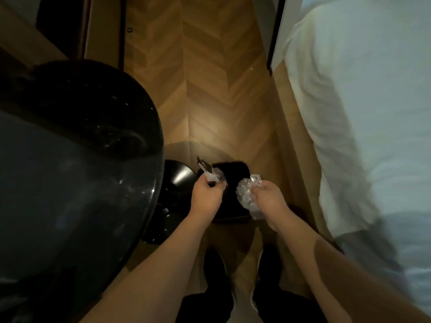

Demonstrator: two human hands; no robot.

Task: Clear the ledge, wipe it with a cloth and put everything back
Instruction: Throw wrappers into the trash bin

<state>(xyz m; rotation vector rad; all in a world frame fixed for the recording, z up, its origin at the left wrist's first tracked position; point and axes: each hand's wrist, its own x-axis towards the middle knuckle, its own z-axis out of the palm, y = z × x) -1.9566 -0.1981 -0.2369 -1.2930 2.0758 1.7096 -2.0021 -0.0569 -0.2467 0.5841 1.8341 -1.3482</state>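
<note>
Holding two pieces of rubbish low in the frame's centre, the left hand (205, 194) pinches one small dark-and-white wrapper (208, 171) and the right hand (270, 197) grips one crinkled clear plastic wad (247, 197). One black bin (233, 171) sits partly hidden beneath them. The round glossy black desk (77, 159) is cut off at left.

We see a wooden floor (205, 73) laid in a herringbone pattern, with a bright patch of light near its middle. On it stands a small black bin (229, 173), its opening facing up. Just to the left of the bin sits the round black base (177, 178) of a dark glossy table (77, 164), whose curved top overhangs it. A bed (363, 117) in white bedding borders the floor on the right.
</note>
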